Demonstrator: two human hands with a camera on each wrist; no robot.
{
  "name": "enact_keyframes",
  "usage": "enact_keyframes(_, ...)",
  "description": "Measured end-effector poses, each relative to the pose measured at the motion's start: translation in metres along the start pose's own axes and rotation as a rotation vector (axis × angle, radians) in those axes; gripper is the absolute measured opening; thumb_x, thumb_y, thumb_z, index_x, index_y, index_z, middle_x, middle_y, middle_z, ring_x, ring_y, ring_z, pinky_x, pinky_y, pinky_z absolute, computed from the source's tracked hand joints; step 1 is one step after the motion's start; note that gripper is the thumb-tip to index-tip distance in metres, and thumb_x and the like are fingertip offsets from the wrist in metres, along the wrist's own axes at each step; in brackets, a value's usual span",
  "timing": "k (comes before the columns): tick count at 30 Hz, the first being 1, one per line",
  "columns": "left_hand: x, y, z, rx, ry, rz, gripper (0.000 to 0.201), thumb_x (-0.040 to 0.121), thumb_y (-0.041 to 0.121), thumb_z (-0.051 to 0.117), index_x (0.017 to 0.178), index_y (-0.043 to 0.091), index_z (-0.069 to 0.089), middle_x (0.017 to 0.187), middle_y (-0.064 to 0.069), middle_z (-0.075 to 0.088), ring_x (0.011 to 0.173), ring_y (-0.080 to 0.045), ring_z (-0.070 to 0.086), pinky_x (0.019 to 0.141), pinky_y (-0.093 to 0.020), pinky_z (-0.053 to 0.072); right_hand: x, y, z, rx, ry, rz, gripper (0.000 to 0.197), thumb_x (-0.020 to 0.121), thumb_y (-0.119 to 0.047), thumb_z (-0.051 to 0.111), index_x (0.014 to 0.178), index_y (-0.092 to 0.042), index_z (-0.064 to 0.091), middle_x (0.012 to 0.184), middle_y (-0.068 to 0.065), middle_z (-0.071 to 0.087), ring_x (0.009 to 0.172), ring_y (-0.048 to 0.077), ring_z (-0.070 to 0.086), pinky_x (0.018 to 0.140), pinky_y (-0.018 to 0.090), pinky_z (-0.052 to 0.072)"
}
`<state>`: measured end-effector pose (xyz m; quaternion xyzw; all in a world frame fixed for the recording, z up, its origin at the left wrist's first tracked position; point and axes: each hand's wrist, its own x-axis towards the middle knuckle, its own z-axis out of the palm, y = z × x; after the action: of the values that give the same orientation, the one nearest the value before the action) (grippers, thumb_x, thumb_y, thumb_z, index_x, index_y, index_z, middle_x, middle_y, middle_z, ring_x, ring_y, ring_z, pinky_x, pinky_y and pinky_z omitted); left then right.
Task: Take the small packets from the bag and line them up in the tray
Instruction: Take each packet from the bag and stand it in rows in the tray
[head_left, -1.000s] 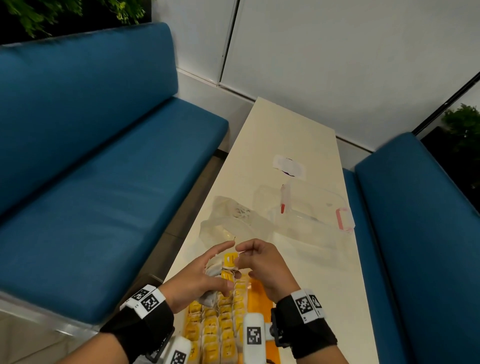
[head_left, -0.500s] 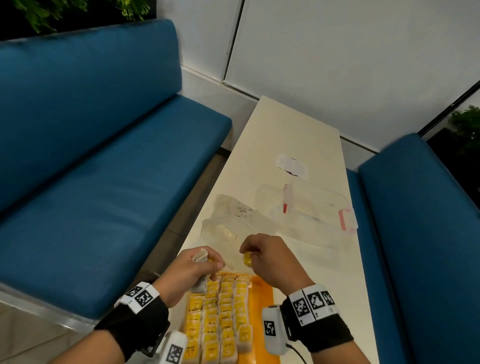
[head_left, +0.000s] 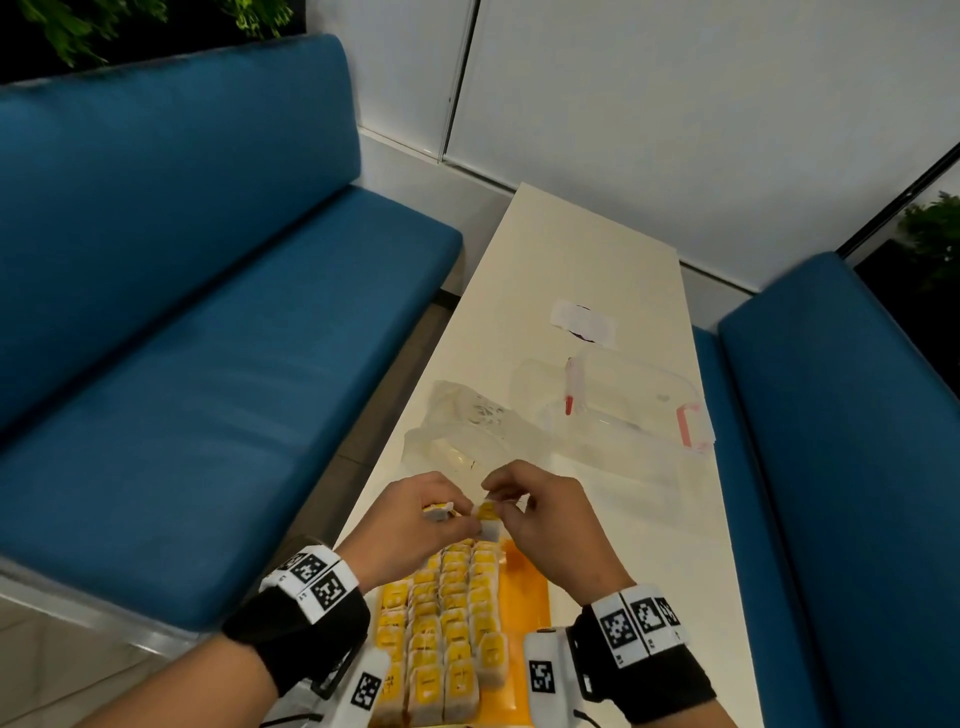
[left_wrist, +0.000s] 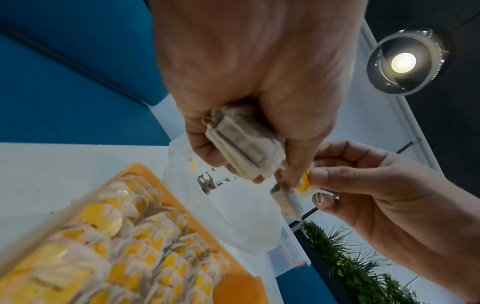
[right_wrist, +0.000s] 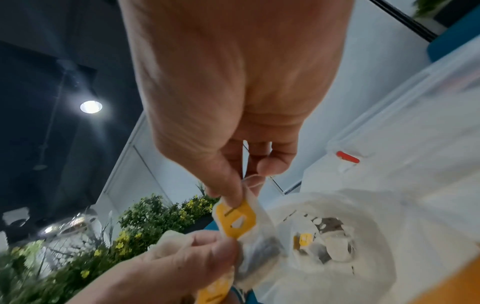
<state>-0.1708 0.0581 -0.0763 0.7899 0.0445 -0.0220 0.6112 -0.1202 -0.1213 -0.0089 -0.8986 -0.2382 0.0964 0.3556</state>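
While pinched betw both hands' grips: packet (head_left: 488, 514), above tray (head_left: 527, 582).

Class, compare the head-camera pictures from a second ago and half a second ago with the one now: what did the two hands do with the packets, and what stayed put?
The hands parted half a second ago, then met again above the tray. The right hand now pinches the yellow tag of a packet that the left hand also pinches; the left still grips its bundle of packets. The bag, clear container and the tray's filled rows stayed put.
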Motion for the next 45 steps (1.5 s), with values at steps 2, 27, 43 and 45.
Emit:
enact_keyframes(2,-0.001,-0.001,0.001,0.025,0.026,-0.015,0.009,0.083,0.032,0.084,0.079,0.034,0.076,0.091,0.017,0.071,0.088,-0.002,0.068,0.072,-0.015,0.052,-0.002,0.005,0.004,0.116,0.058,0.102,0.024,0.084,-0.007,0.072,0.098,-0.026,0.07,0.086,-0.008,0.071,0.085,0.0,0.064,0.071,0.008,0.045)
enact_keyframes(27,-0.027,-0.056,-0.027,0.348,0.1,-0.347,0.04,0.095,0.034,0.069,0.134,0.026,0.067,0.137,-0.003,0.065,0.123,-0.019,0.062,0.096,-0.028,0.049,-0.068,0.056,0.045,-0.193,-0.554,0.572,0.019,0.091,-0.003,0.049,0.09,-0.02,0.059,0.097,0.013,0.069,0.084,0.028,0.074,0.071,0.037,0.06)
enact_keyframes(43,-0.03,-0.058,-0.021,0.218,0.112,-0.329,0.023,0.098,0.025,0.064,0.118,0.023,0.077,0.096,0.013,0.072,0.102,-0.014,0.067,0.091,-0.029,0.052,-0.074,0.063,0.083,-0.37,-0.462,0.691,0.033,0.088,-0.001,0.056,0.121,-0.007,0.053,0.127,0.01,0.057,0.114,0.025,0.057,0.075,0.024,0.042)
enact_keyframes(45,-0.03,-0.057,-0.022,0.213,0.104,-0.32,0.022,0.098,0.024,0.064,0.115,0.023,0.078,0.088,0.02,0.069,0.101,-0.016,0.068,0.093,-0.033,0.054,-0.074,0.061,0.085,-0.354,-0.442,0.702,0.033,0.087,0.0,0.057,0.119,-0.008,0.054,0.125,0.009,0.058,0.108,0.023,0.058,0.073,0.024,0.042)
